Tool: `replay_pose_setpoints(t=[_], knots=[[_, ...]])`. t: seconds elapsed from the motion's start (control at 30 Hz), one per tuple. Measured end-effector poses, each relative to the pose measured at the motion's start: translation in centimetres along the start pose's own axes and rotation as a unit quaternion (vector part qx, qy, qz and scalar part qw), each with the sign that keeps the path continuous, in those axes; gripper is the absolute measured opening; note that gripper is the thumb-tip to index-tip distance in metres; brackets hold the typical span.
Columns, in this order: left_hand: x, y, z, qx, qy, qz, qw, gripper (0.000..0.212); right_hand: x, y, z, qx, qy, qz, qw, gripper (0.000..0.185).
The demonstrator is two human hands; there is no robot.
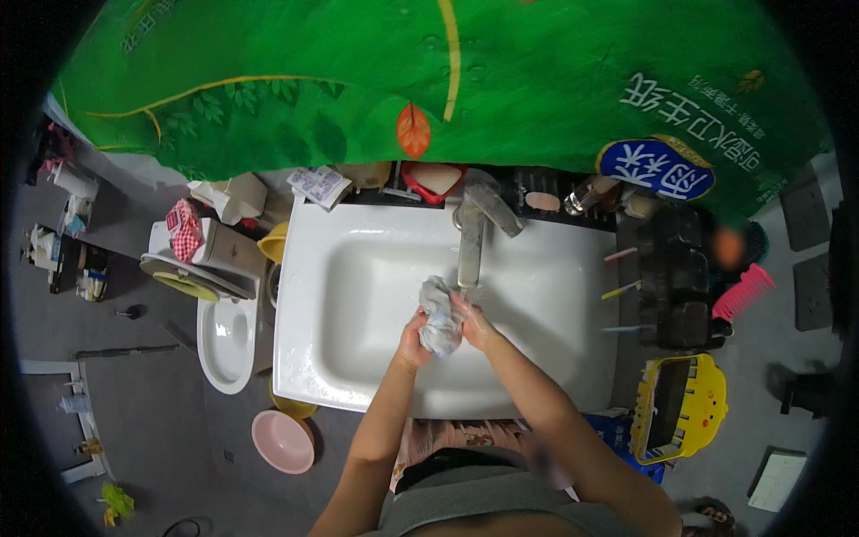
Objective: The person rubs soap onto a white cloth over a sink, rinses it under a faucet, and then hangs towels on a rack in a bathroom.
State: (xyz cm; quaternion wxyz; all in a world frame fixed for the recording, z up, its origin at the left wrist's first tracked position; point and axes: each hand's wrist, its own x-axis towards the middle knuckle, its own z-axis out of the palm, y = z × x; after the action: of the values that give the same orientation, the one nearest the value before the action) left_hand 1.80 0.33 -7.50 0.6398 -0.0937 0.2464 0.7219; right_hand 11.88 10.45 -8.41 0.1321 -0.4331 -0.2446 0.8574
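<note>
Over the white sink basin [376,288], a bunched wet light grey cloth [439,322] is held between both hands. My left hand [415,339] grips its left side, fingers curled into the fabric. On the other side my right hand [473,322] presses against the cloth, just below the metal faucet [471,255]. The faucet's spout end is close above the right fingers. Folds of cloth hide some fingertips.
A red soap dish [435,182] and a glass bottle [590,193] stand behind the faucet. Left are a toilet [227,349] and a pink basin [283,442]. At right are toothbrushes [621,290], a pink comb [743,293] and a yellow basket [715,409]. Green printed plastic [523,87] spans the top.
</note>
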Motion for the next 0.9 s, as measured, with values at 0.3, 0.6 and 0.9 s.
replay_pose_setpoints(t=[0.3, 0.6, 0.9], knots=[[-0.6, 1.7, -2.5, 0.22, 0.107, -0.008, 0.97, 0.033, -0.1, -1.6, -1.0, -0.055, 0.012, -0.115, 0.992, 0.027], [2.8, -0.4, -1.1, 0.36, 0.064, 0.095, 0.926, 0.036, -3.9, -4.3, -1.8, 0.012, -0.09, 0.048, 0.995, 0.04], [5.3, 0.5, 0.8, 0.478, -0.044, 0.018, 0.877, 0.034, -2.9, -4.8, -1.0, -0.148, -0.02, -0.043, 0.988, 0.037]])
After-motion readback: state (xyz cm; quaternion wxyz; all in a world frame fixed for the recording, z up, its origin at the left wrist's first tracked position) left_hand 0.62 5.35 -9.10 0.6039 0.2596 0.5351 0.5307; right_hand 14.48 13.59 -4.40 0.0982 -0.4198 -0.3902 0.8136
